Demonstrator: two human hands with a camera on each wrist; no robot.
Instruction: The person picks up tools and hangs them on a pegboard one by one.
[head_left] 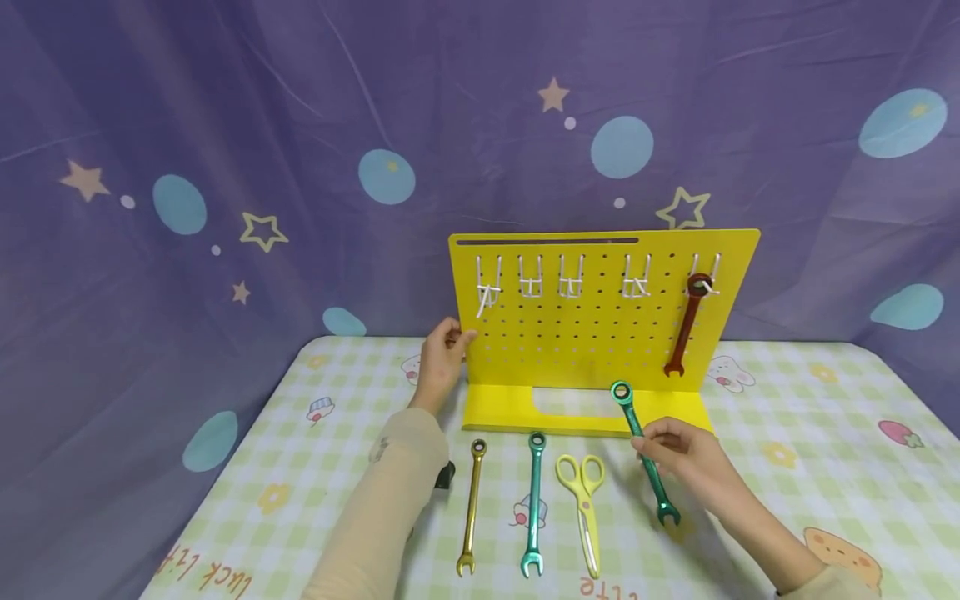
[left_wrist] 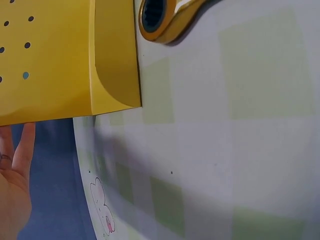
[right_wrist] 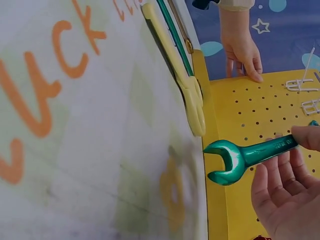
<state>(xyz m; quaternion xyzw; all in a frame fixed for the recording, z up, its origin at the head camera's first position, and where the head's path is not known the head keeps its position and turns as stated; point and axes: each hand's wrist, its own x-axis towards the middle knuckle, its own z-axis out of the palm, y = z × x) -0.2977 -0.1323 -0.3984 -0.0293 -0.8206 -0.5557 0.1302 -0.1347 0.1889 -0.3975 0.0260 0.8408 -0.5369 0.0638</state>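
My right hand (head_left: 686, 458) pinches a dark green combination wrench (head_left: 647, 467) by its shaft, ring end up, in front of the board. In the right wrist view the open jaw of this wrench (right_wrist: 270, 152) points left. At the left side of the yellow pegboard (head_left: 570, 350), my left hand (head_left: 441, 358) holds the edge, thumb at the front and other fingers partly hidden behind. A red wrench (head_left: 684, 329) hangs by its ring from the rightmost white hook. On the table lie a gold wrench (head_left: 472, 508), a teal wrench (head_left: 535, 504) and yellow scissors (head_left: 585, 508).
Several white hooks (head_left: 570, 287) stick out along the upper pegboard. The board's base stands on a checked tablecloth (head_left: 300, 467). A purple patterned curtain (head_left: 300, 125) hangs behind the table. A small black object (head_left: 445, 476) shows beside the left sleeve.
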